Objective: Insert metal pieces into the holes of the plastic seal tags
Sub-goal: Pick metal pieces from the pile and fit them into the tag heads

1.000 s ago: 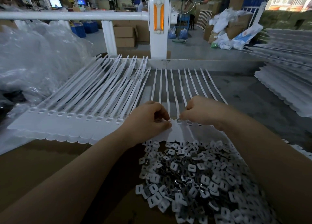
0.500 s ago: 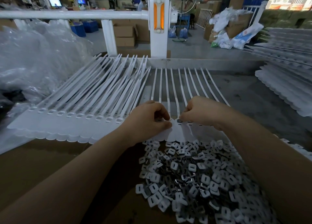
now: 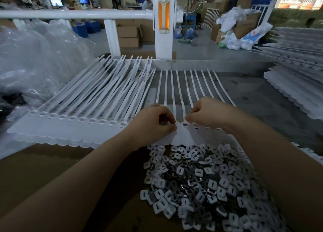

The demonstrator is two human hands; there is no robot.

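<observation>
1. At the centre of the bench, the left hand point(image 3: 153, 125) and the right hand point(image 3: 208, 114) meet over a row of white plastic seal tags point(image 3: 181, 137).
2. Left hand: fingers curled, thumb and forefinger pinching a thin dark metal piece point(image 3: 172, 124) at the hole end of one tag; the thumb lies on the tag's flat head.
3. Right hand: fingers curled, tips pinched together on the neck of the neighbouring tag, just beside the left hand; whether it also holds a metal piece cannot be told.
4. Seal tags in work: heads lie side by side with scalloped edges towards the viewer, straps point(image 3: 192, 84) running away across the grey bench top point(image 3: 253, 98).
5. Second sheet of tags point(image 3: 70, 125): lies to the left, overlapping, each head showing a rectangular hole.
6. Supply heap point(image 3: 201, 184): white plastic squares mixed with shiny metal pieces, piled on brown cardboard point(image 3: 43, 170), just below the hands and between the forearms.
7. Further tag sheets point(image 3: 297, 91): stacked at the right edge, well apart from the hands.
8. Clear plastic bags point(image 3: 38, 60): heaped at the left.
</observation>
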